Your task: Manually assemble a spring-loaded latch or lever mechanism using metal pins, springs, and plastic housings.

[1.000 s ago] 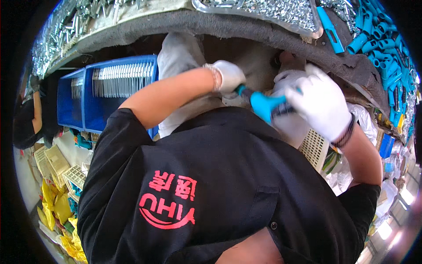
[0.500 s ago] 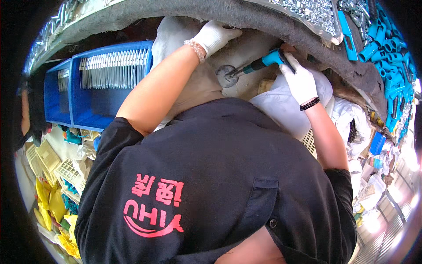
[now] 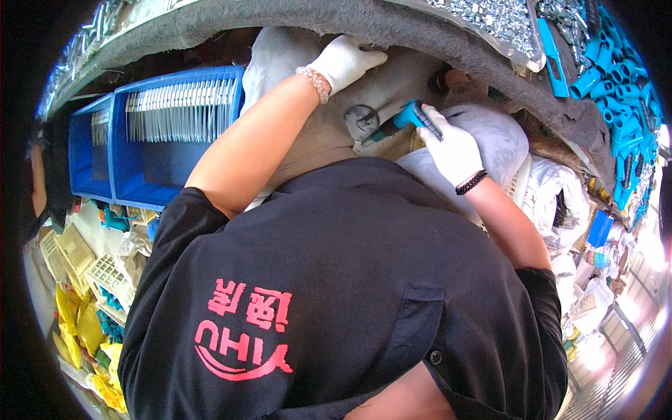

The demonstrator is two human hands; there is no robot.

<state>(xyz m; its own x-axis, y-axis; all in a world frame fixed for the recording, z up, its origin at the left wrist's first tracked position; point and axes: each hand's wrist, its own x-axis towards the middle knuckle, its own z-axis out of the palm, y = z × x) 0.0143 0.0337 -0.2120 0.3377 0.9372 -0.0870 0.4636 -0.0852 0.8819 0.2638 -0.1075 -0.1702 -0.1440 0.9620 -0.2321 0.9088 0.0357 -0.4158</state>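
Note:
My left hand (image 3: pixel 348 64), in a white knit glove, is bent at the grey padded bench edge (image 3: pixel 301 19). Its fingers curl in and are partly hidden, so whatever they hold does not show. In my right hand (image 3: pixel 453 152), also gloved, is a teal-handled tool (image 3: pixel 400 119) with black grip parts. The tool slants down to the left, and its far end lies close to a dark round disc (image 3: pixel 362 120) by my lap. I cannot tell whether tool and disc touch.
Blue bins (image 3: pixel 164 164) with rows of thin metal rods stand at left. On the bench, a clear tray (image 3: pixel 490 24) holds small metal parts beside heaped teal plastic handles (image 3: pixel 619 84). White sacks (image 3: pixel 556 192) are at right; yellow bags (image 3: pixel 87 325) and pale crates (image 3: pixel 108 276) lie at lower left.
My right hand has moved down and left with the teal-handled tool, bringing its handle nearer the round disc. My left hand has barely shifted.

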